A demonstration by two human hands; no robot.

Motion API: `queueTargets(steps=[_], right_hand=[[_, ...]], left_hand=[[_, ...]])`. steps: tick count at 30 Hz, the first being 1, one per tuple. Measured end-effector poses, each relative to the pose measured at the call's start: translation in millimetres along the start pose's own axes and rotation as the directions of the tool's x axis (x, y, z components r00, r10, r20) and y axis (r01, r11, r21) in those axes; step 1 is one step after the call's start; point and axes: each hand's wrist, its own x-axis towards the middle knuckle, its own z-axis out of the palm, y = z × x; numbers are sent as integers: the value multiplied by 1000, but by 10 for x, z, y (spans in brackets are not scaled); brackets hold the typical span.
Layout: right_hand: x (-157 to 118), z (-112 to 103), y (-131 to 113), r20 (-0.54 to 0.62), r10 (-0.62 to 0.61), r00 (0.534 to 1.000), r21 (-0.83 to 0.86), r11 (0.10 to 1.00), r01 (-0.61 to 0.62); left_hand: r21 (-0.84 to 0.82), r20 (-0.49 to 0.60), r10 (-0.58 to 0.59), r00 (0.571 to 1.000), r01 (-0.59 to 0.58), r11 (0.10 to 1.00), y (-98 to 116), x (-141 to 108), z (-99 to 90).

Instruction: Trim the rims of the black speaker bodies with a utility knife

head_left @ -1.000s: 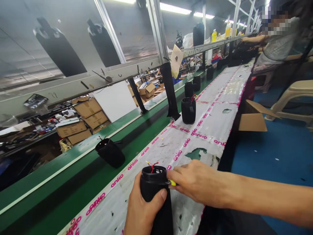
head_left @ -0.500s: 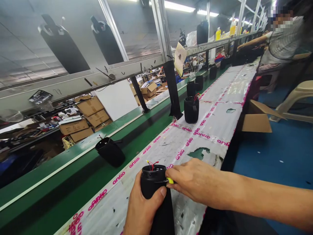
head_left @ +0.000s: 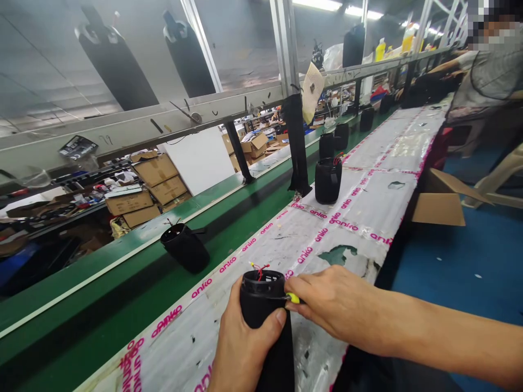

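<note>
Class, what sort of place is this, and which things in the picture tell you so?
Probably a factory assembly line: what looks like a long green conveyor belt, several similar black cylinders spaced along the line, and another person beside it farther down.

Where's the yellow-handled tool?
Head view, below and right of centre: the yellow-handled tool is in the right hand, near the top of the held black cylinder.

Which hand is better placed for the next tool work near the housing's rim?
Probably the right hand: it holds the yellow-handled tool, whose shaft crosses the black cylindrical housing just below its rim. The left hand grips the housing and seems better suited to steadying.
</note>
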Motion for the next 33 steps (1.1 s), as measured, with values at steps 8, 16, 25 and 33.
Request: queueTargets(steps=[8,16,25,33], right_hand=[[-57,23,29,-35,-79,996,-162,984,72],[-57,-87,8,10,-85,996,-194,977,85],[-70,52,43,-29,-31,999,-61,998,29],[-73,5,-42,-69,-2,998,-56,998,-2]], left_hand=[[29,-46,-20,999,21,999,96,-34,57],[50,-36,-52,998,54,997,36,8,57],[90,-30,-19,999,21,996,17,6,68],[107,-55,-22,998,28,994,-12,-26,63]])
